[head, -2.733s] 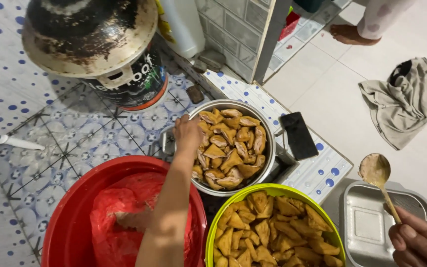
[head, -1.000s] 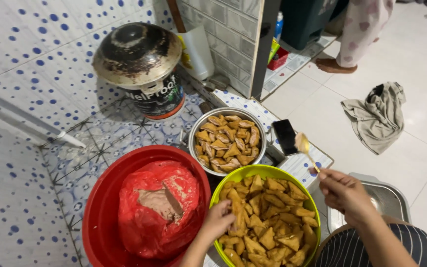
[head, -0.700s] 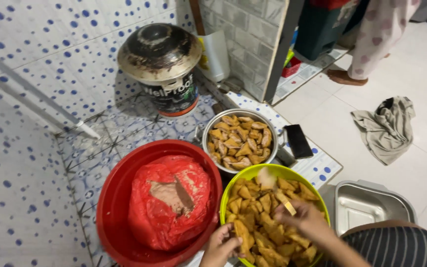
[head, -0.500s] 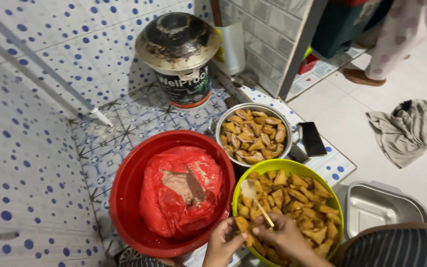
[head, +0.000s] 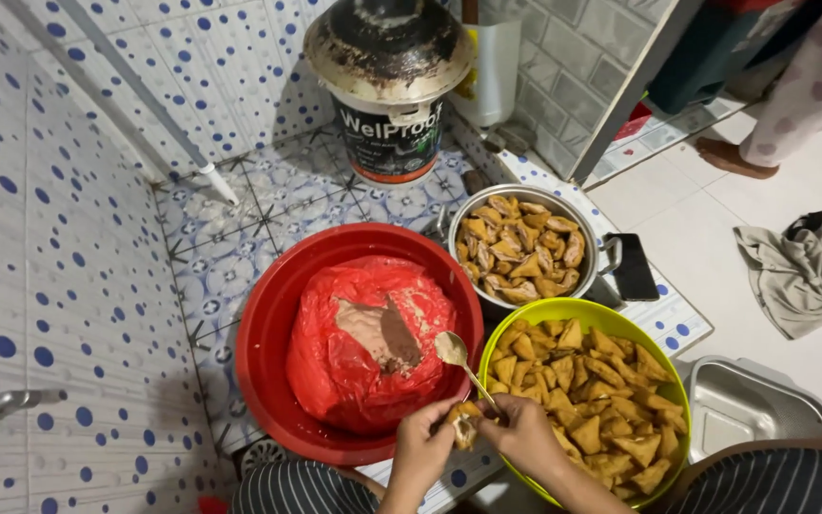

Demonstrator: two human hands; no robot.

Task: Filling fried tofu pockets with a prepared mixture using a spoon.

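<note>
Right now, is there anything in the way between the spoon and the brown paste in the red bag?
Nothing visible is. The spoon, held in the right hand, hovers at the rim of the red basin, and the brown paste lies uncovered in the open red bag beside it. The left hand holds a tofu piece lower down.

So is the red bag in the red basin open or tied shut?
Open: the red bag in the red basin gapes on top, baring brownish paste.

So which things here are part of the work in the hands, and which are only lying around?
In use:
left hand
fried piece
right hand
spoon
red basin with filling
green bowl

Lying about:
metal pot
phone
grey cloth
steel tray
bucket
</note>
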